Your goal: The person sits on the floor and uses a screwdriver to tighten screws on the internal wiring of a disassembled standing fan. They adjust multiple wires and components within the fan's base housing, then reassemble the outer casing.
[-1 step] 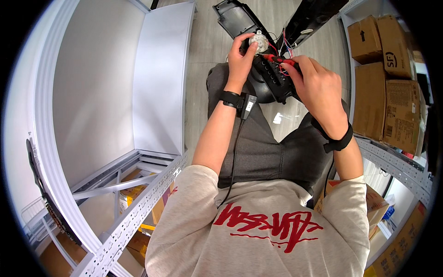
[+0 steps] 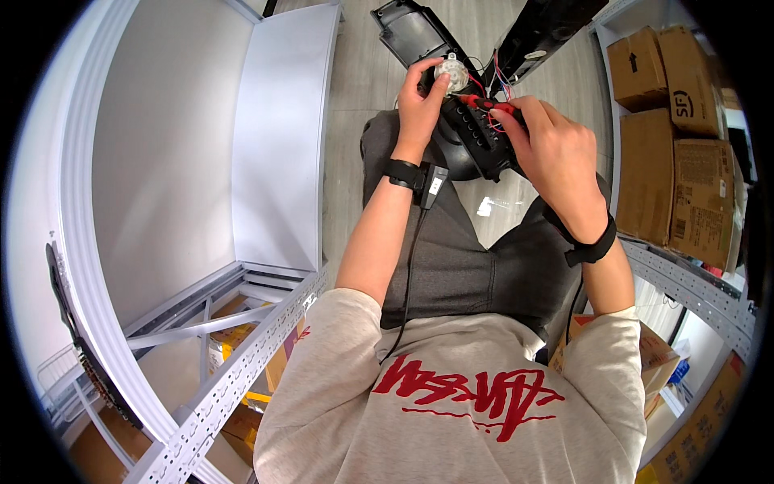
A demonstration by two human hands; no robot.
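My left hand (image 2: 421,109) is closed on a small round part (image 2: 456,73), whitish and see-through, with the thumb on its face and the fingers behind its rim. In my right hand (image 2: 558,149) is a red and black screwdriver (image 2: 482,103), whose shaft points left to the lower edge of the round part. Whether the tip touches it is too small to tell. Below both hands sits an opened black appliance body (image 2: 456,161) between my knees. Thin red, white and blue wires (image 2: 503,81) run among its parts.
A black shell piece (image 2: 413,36) and a long glossy black part (image 2: 548,36) reach away at the far side. Cardboard boxes (image 2: 647,173) fill the shelf on the right. At the left stand a white panel (image 2: 282,137) and a perforated metal shelf beam (image 2: 234,379).
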